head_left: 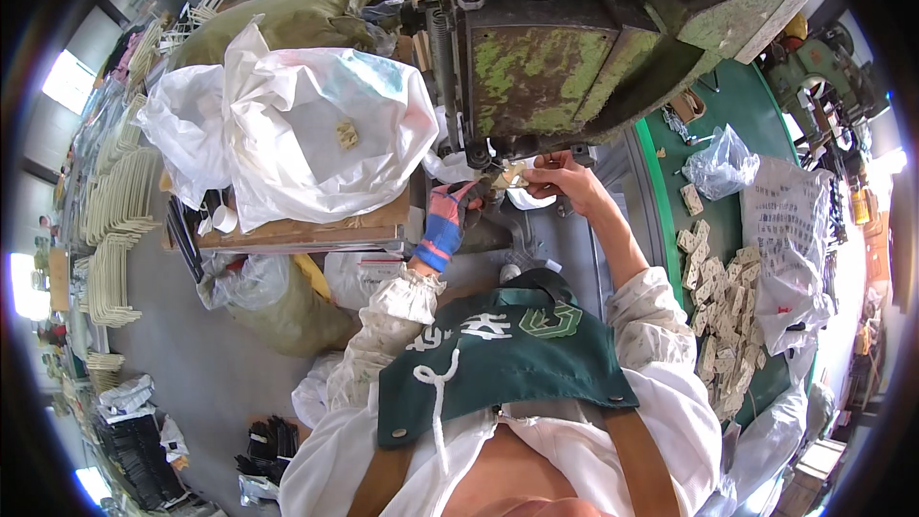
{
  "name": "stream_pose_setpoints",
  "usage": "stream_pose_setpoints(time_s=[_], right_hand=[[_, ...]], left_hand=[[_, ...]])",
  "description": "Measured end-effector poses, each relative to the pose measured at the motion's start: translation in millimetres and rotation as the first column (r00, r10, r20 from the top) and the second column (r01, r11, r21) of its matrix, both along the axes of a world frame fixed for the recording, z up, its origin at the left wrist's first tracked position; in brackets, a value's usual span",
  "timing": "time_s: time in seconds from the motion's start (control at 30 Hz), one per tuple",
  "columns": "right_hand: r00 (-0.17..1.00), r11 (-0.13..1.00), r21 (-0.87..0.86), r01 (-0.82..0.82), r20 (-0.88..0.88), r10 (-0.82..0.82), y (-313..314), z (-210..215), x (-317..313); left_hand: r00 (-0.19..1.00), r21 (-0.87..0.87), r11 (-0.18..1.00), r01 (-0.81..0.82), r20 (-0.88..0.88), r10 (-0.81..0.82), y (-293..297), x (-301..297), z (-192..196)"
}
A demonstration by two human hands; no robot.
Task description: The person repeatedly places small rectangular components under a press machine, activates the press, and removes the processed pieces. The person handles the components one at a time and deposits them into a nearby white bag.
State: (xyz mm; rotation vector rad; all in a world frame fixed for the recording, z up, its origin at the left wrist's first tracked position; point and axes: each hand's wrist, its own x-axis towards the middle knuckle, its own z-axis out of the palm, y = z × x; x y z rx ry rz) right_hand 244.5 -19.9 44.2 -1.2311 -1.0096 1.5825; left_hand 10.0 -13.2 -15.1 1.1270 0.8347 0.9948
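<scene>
Gloved left hand (pixel 454 214) close beside bare right hand (pixel 567 180), the latter in a pinch grip.

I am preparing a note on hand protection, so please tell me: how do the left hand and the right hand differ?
The left hand wears a pink-and-blue glove; the right hand is bare. The left hand's sleeve ends near the wrist, while the right hand's sleeve sits farther up, leaving forearm uncovered. Both are close to a small tan piece, by the green press head.
</scene>
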Motion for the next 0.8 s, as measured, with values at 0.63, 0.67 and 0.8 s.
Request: stream_pose_setpoints(time_s=[0.63,0.67,0.8], right_hand=[[0.847,0.928,0.168,0.332,0.379,-0.372,-40.0,-77.3,56.5],[0.769,0.892,0.347,0.289,0.471,-0.432,-20.6,-90.7,54.8],[0.816,0.936,0.352,0.023,0.534,-0.220,51.1,-123.9,55.0]], left_hand=[[0.926,-0.176,0.935,-0.308,0.171,0.338,27.6,-88.1,44.0],[0.949,-0.206,0.937,-0.281,0.088,0.303,11.7,-67.7,40.1],[0.867,0.641,0.743,0.191,-0.466,0.180,-47.6,41.4,17.9]])
